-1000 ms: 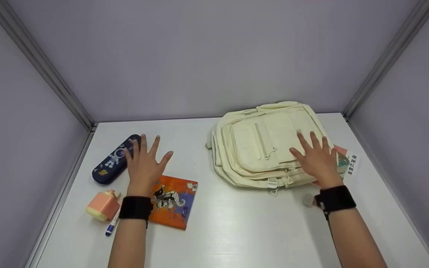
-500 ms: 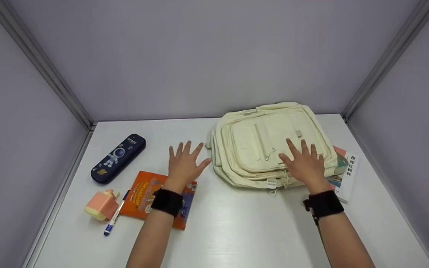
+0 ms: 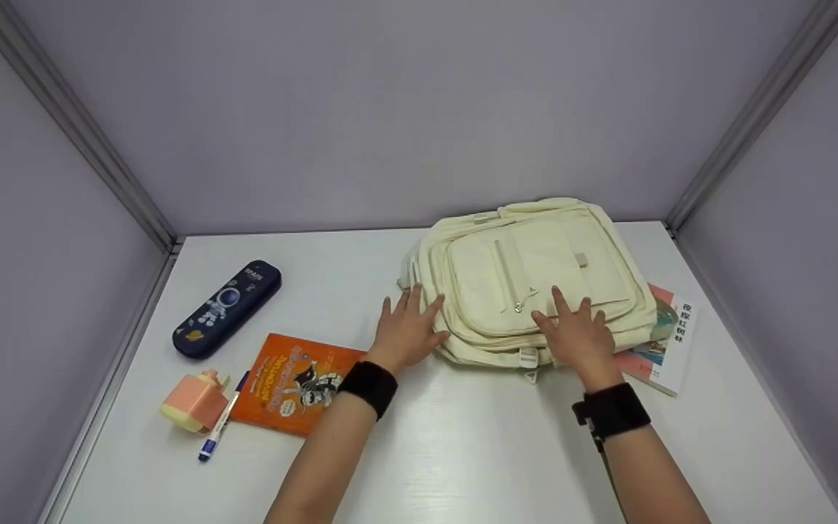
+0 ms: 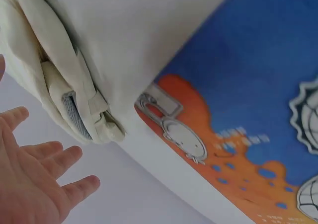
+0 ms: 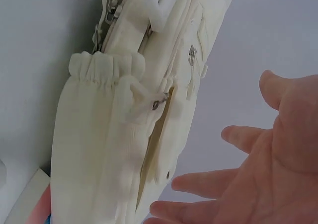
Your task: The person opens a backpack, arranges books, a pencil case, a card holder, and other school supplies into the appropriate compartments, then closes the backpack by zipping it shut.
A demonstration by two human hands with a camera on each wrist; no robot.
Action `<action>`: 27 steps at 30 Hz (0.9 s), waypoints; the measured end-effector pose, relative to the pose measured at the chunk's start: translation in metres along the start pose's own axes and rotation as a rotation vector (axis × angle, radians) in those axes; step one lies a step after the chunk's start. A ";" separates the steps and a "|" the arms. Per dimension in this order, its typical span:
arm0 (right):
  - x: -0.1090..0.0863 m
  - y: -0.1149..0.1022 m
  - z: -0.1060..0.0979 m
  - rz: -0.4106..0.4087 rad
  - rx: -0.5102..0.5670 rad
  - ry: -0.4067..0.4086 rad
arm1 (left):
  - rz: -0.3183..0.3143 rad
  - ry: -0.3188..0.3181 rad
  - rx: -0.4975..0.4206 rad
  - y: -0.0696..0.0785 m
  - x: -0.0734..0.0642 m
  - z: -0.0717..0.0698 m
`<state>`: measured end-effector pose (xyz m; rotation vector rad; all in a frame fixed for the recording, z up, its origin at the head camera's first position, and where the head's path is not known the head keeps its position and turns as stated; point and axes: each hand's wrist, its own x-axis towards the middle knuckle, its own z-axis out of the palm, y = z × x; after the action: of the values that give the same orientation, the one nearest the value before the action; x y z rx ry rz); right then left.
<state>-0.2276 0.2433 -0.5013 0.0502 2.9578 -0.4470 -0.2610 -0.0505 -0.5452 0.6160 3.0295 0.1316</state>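
Observation:
A cream backpack (image 3: pixel 477 276) lies on its back on the white table, front pocket and zips facing up. My left hand (image 3: pixel 406 335) is at its left end, fingers spread, fingertips overlapping the bag's edge in the head view. In the left wrist view the left hand (image 4: pixel 35 174) is near the bag's strap side (image 4: pixel 74 95), with nothing in it. Over the bag's near right part my right hand (image 3: pixel 577 336) spreads its fingers. The right wrist view has the right hand (image 5: pixel 248 169) beside the bag's side pocket and zips (image 5: pixel 99 119), holding nothing.
An orange and purple book (image 3: pixel 292 386) lies under the left forearm. Left of it are a blue-capped marker (image 3: pixel 219 426), a pink and yellow box-shaped item (image 3: pixel 197 400) and a navy astronaut pencil case (image 3: pixel 228 309). Another book (image 3: pixel 670 349) sticks out from under the backpack's right side.
My left hand has moved right, from near the pencil case, across the orange book to the backpack's left end. My right hand has shifted left and nearer over the bag.

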 end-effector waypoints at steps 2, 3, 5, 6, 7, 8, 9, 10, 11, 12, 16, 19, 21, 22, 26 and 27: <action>-0.001 -0.003 0.006 0.009 0.017 0.012 | 0.038 -0.009 0.014 0.005 0.002 0.003; -0.002 -0.005 0.008 0.017 0.028 0.016 | 0.055 -0.014 0.020 0.006 0.003 0.004; -0.003 -0.007 0.013 0.034 0.047 0.022 | 0.079 -0.031 0.026 0.009 0.004 0.008; -0.004 -0.007 0.015 0.044 0.055 0.021 | 0.088 -0.037 0.025 0.009 0.003 0.009; -0.004 -0.008 0.017 0.057 0.061 0.019 | 0.091 -0.047 0.024 0.010 0.003 0.011; -0.004 -0.008 0.019 0.068 0.063 0.016 | 0.091 -0.053 0.022 0.010 0.002 0.012; -0.004 -0.009 0.021 0.077 0.063 0.011 | 0.092 -0.053 0.023 0.011 0.002 0.013; -0.004 -0.009 0.022 0.080 0.060 0.009 | 0.091 -0.050 0.025 0.011 0.001 0.014; -0.004 -0.009 0.024 0.081 0.055 0.012 | 0.090 -0.044 0.030 0.011 0.000 0.014; -0.004 -0.008 0.025 0.081 0.049 0.013 | 0.091 -0.038 0.037 0.011 -0.001 0.014; -0.004 -0.007 0.027 0.065 0.038 0.024 | 0.105 -0.009 0.089 0.013 -0.008 0.013; -0.005 -0.005 0.029 0.054 0.037 0.025 | 0.116 -0.005 0.129 0.016 -0.016 0.012; -0.006 -0.004 0.031 0.046 0.033 0.031 | 0.119 -0.001 0.158 0.019 -0.022 0.013; -0.007 -0.003 0.031 0.042 0.031 0.035 | 0.121 -0.001 0.175 0.021 -0.025 0.013; -0.011 0.000 0.035 0.035 0.033 0.047 | 0.120 0.022 0.249 0.032 -0.038 0.014; -0.012 0.001 0.035 0.033 0.036 0.048 | 0.118 0.026 0.267 0.035 -0.041 0.014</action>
<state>-0.2106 0.2334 -0.5330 0.1152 2.9908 -0.5014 -0.2087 -0.0338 -0.5549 0.8173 3.0598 -0.2682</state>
